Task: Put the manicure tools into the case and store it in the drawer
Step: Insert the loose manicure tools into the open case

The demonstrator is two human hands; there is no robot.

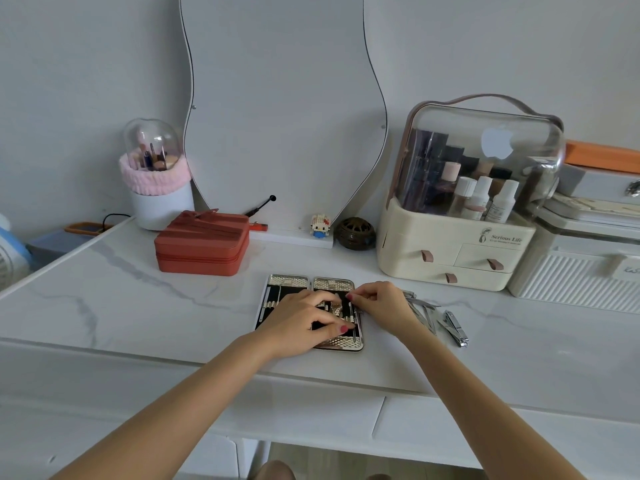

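The manicure case [289, 283] lies open flat on the white marble tabletop, silver-rimmed with a black lining and several tools strapped in its left half. My left hand [301, 320] rests on the case's middle, fingers pressing into the right half. My right hand [381, 303] hovers over the case's right edge, thumb and forefinger pinched on a thin metal tool that is mostly hidden. Loose steel tools [424, 311] lie just right of the case, with a nail clipper [456, 329] at their outer end.
A red zip box [202, 249] stands behind-left of the case. A cream cosmetics organiser [450, 251] with small drawers stands behind-right, a white ribbed box [581, 278] beside it. A wavy mirror [284, 116], brush holder [161, 188] and small ornaments line the wall. Drawer fronts [311, 410] run under the table edge.
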